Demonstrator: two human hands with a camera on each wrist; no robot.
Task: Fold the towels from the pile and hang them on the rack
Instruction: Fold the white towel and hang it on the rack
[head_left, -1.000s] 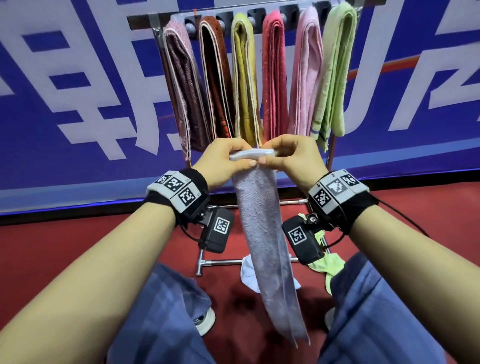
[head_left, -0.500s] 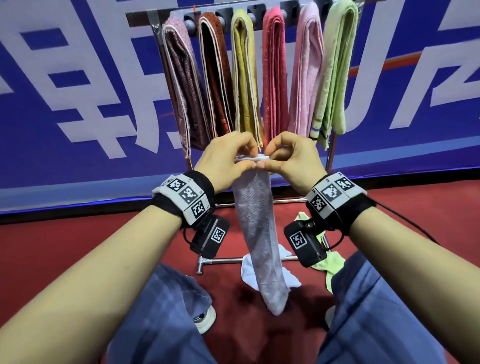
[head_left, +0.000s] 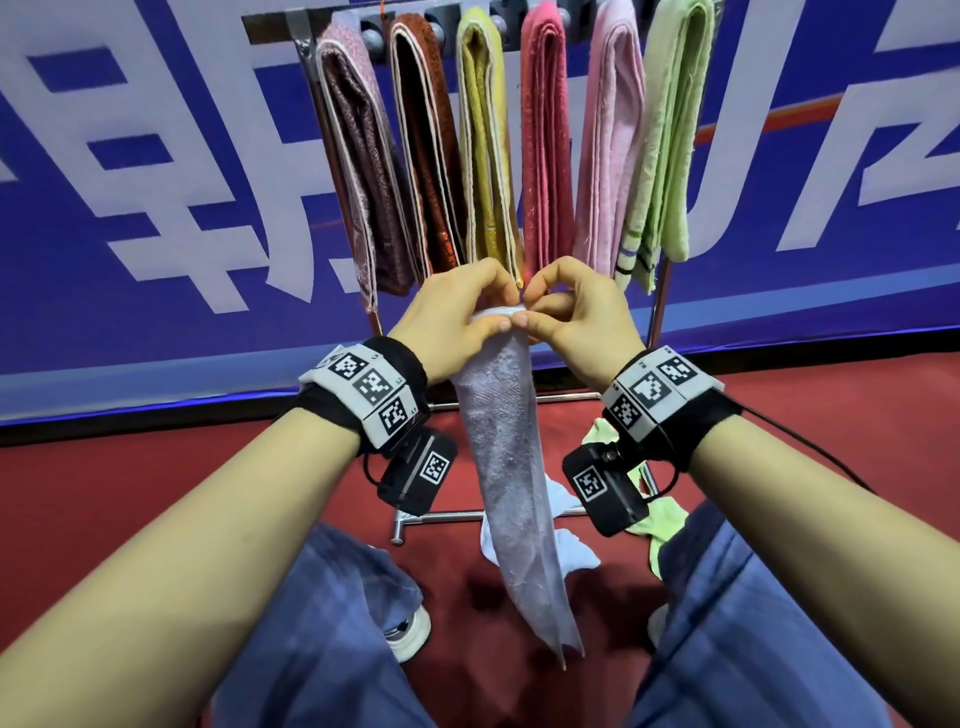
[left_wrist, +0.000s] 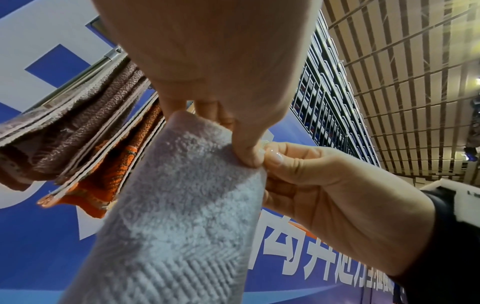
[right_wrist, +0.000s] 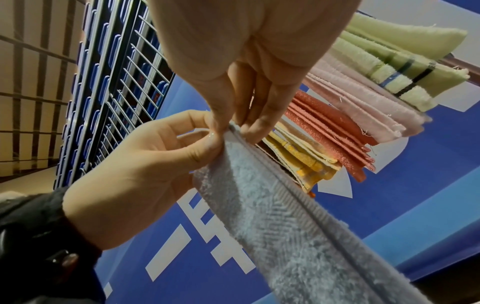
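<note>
A pale lavender towel (head_left: 511, 467) hangs as a narrow folded strip between my knees, its tip just above the red floor. Both hands pinch its top edge side by side in front of the rack (head_left: 280, 26): my left hand (head_left: 493, 319) on the left, my right hand (head_left: 545, 317) on the right, thumbs touching. In the left wrist view the left thumb (left_wrist: 246, 152) presses the towel (left_wrist: 182, 205) against the fingers. In the right wrist view my right hand (right_wrist: 233, 121) grips the towel's hem (right_wrist: 285, 226). Several folded towels (head_left: 540, 130) hang on the rack.
On the floor by the rack's foot bar (head_left: 447, 515) lie a white towel (head_left: 571, 551) and a light green one (head_left: 657, 525). A blue banner wall (head_left: 156, 182) stands right behind the rack. My knees (head_left: 332, 623) frame the hanging towel.
My hands have drawn together and risen slightly, narrowing the towel's top edge. The towel's lower end swung up half a second ago and now hangs straight again.
</note>
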